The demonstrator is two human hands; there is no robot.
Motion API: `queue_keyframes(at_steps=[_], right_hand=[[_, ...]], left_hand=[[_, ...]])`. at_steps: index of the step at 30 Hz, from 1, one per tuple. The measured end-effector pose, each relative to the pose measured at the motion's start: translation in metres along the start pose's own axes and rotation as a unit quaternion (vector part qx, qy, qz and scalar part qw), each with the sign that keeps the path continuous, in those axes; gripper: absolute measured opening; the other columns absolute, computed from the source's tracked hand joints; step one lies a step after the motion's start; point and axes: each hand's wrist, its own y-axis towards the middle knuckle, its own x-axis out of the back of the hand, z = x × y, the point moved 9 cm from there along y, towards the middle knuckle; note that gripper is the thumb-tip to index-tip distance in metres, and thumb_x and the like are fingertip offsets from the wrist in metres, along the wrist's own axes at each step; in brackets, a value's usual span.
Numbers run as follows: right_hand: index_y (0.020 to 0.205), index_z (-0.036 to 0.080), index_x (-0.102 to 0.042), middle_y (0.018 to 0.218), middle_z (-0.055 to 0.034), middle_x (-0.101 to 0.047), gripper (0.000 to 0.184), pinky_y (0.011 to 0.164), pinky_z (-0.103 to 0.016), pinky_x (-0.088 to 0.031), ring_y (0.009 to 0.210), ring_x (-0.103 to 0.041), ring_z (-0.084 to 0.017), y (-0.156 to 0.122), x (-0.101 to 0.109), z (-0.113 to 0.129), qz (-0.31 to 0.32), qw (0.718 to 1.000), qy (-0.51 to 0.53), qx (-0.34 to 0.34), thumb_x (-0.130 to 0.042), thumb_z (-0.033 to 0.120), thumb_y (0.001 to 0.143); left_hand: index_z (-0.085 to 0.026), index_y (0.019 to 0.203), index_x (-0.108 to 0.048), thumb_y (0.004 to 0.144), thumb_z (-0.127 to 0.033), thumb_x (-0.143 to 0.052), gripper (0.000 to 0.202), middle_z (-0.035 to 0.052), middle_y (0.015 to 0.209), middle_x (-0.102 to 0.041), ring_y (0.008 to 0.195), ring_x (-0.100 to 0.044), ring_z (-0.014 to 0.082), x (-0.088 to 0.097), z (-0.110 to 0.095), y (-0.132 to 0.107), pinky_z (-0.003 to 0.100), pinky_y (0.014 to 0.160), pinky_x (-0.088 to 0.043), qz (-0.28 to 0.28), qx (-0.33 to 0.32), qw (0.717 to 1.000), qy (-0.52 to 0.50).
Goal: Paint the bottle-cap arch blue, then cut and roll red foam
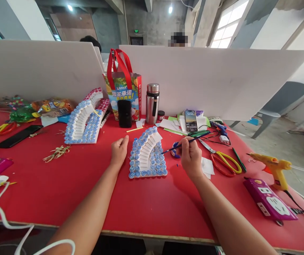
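A small white paper staircase model (pixel 148 154) edged with blue rolled-paper flowers lies on the red table (pixel 88 191) between my hands. My left hand (pixel 119 150) rests just left of it, fingers curled, thumb up, holding nothing that I can see. My right hand (pixel 191 156) is closed on a thin dark paintbrush (pixel 184 144) whose tip points at the model's right side. A small blue roll (pixel 175 150) lies under the brush beside my right hand.
A larger staircase model (pixel 84 120) with blue and pink flowers stands at the back left. Behind are a printed bag (pixel 122 90), steel flask (pixel 152 102), black phone (pixel 124 113) and lit phone (pixel 190 120). Scissors (pixel 222 159), yellow glue gun (pixel 272 168) and purple power strip (pixel 269 200) lie right.
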Motion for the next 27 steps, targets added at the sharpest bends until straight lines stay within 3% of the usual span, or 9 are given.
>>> queue_keyframes(at_steps=[5,12,22,27], right_hand=[[0.089,0.023,-0.050,0.059,0.0034,-0.056,0.029,0.051,-0.026,-0.045,0.052,-0.053,-0.013,0.001,0.000,-0.005,0.004,0.999,0.025,-0.042,-0.045,0.049,0.102],[0.077,0.023,-0.048,0.055,0.0039,-0.057,0.038,0.043,-0.022,-0.042,0.046,-0.051,-0.010,0.001,0.003,-0.020,-0.033,0.986,0.105,-0.126,-0.056,0.056,0.094],[0.079,0.021,-0.053,0.050,0.0055,-0.056,0.038,0.035,-0.021,-0.034,0.037,-0.043,-0.008,0.005,0.010,-0.021,-0.062,0.978,0.128,-0.153,-0.069,0.055,0.085],[0.084,0.021,-0.053,0.053,0.0052,-0.058,0.040,0.038,-0.019,-0.037,0.041,-0.048,-0.009,0.007,0.011,-0.031,-0.075,0.967,0.175,-0.172,-0.070,0.057,0.083]], left_hand=[[-0.022,0.058,-0.023,0.083,-0.050,-0.058,0.052,-0.0053,0.056,-0.016,0.055,-0.021,0.0104,-0.011,-0.003,-0.002,0.028,0.052,-0.019,0.050,0.000,0.999,0.012],[-0.022,0.058,-0.024,0.083,-0.052,-0.057,0.051,-0.0050,0.057,-0.017,0.055,-0.021,0.0105,-0.014,0.000,-0.001,0.027,0.052,-0.019,0.068,0.006,0.998,0.015],[-0.022,0.058,-0.025,0.084,-0.052,-0.057,0.051,-0.0053,0.057,-0.019,0.054,-0.023,0.0103,-0.017,0.000,-0.001,0.027,0.052,-0.021,0.080,0.007,0.997,0.022],[-0.022,0.058,-0.027,0.085,-0.051,-0.058,0.050,-0.0053,0.057,-0.020,0.055,-0.024,0.0105,-0.017,-0.001,-0.002,0.027,0.052,-0.021,0.082,0.004,0.996,0.028]])
